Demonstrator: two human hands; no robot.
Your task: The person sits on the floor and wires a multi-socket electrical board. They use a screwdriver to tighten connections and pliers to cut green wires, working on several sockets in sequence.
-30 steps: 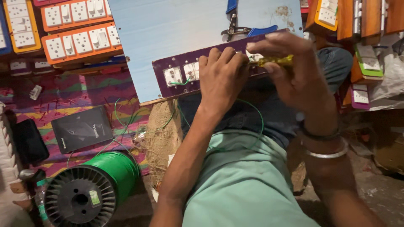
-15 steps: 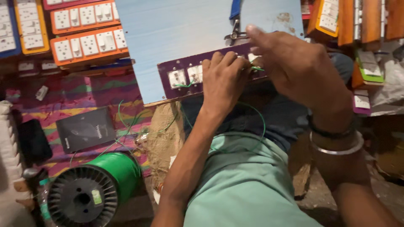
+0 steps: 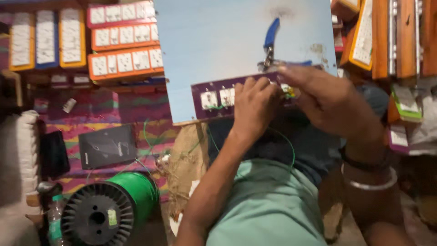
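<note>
A purple switch panel (image 3: 218, 93) with white switches rests against the near edge of a light blue board (image 3: 214, 45). My left hand (image 3: 252, 107) grips the panel's middle from below, fingers curled over its top. My right hand (image 3: 327, 100) covers the panel's right end, fingers closed around a small yellow-green tool (image 3: 289, 93) that shows only between the two hands. Thin green wire (image 3: 287, 141) loops down from the panel over my lap. Blue-handled pliers (image 3: 271, 43) lie on the board just above the hands.
A big spool of green wire (image 3: 109, 209) stands at the lower left beside a plastic bottle (image 3: 54, 218). A dark flat case (image 3: 107, 146) lies on a striped cloth. Orange, blue and yellow switchboards (image 3: 123, 45) are stacked behind, with more boxes (image 3: 387, 36) at the right.
My right hand has lowered onto the panel's right end, and the yellow-green tool is now mostly hidden. My left hand keeps its grip on the panel.
</note>
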